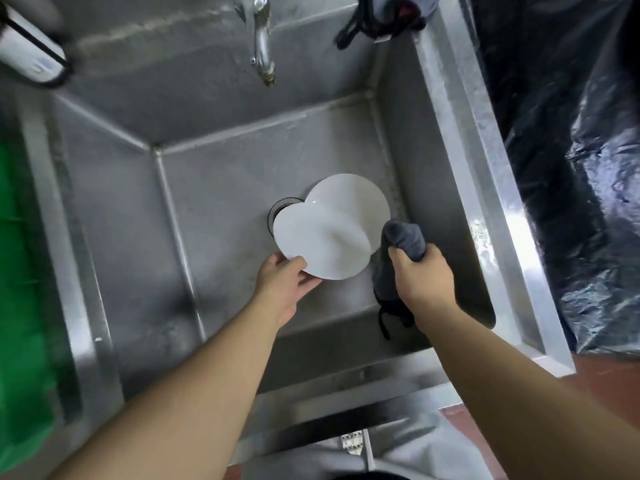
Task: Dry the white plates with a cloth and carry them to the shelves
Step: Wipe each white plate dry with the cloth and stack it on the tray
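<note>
Two white plates sit low in the steel sink (478,140), overlapping. The nearer plate (322,244) is pinched at its near-left rim by the left hand (287,282), thumb on top and fingers curled beneath. The farther plate (353,199) lies partly under it, close to the right wall; whether it rests on the sink floor or is lifted with the first is hard to tell through the blur. Just right of the plates, the right hand (422,278) is closed around a bunched dark grey cloth (403,237), whose tail hangs below the wrist. The drain (278,207) peeks out behind the plates' left edge. A tap (263,53) hangs above the basin. Black plastic sheeting (571,168) fills the right side, and something green (24,271) borders the left.
</note>
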### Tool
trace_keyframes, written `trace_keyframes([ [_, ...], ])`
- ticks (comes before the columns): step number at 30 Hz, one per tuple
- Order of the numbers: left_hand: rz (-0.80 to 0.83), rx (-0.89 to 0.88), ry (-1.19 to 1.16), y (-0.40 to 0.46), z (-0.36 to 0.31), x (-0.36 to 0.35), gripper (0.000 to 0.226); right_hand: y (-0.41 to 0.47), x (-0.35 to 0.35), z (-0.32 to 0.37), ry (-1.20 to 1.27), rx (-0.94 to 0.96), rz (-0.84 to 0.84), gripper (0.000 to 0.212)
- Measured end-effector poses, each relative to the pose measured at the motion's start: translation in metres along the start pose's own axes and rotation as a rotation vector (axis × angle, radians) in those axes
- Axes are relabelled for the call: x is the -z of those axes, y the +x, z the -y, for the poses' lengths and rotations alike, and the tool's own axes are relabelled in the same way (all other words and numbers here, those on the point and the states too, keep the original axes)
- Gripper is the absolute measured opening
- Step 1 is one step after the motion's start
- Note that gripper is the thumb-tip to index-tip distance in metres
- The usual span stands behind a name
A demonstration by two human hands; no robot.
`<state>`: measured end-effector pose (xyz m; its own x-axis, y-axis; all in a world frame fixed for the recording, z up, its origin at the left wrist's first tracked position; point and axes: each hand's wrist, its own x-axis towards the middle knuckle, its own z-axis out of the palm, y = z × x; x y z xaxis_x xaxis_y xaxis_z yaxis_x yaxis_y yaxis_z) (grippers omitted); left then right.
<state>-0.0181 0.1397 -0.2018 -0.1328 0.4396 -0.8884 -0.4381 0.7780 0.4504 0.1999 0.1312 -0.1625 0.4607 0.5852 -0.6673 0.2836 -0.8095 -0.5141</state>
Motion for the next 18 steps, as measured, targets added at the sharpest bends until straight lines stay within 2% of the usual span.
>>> trace_keyframes([
  [6,0.018,-0.053,-0.06,-0.07,-0.021,0.034,0.03,-0.054,0.023,0.031,0.068,0.062,0.125,0.035],
  [11,0.081,-0.09,-0.127,-0.136,-0.045,0.051,0.03,-0.104,0.038,0.069,0.093,0.211,0.164,0.017],
  [13,0.107,-0.115,-0.126,-0.161,-0.054,0.054,0.035,-0.122,0.045,0.085,0.116,0.269,0.169,0.013],
  [18,0.194,-0.245,-0.111,-0.215,-0.076,0.05,0.058,-0.157,0.06,0.127,0.01,0.499,0.243,0.023],
])
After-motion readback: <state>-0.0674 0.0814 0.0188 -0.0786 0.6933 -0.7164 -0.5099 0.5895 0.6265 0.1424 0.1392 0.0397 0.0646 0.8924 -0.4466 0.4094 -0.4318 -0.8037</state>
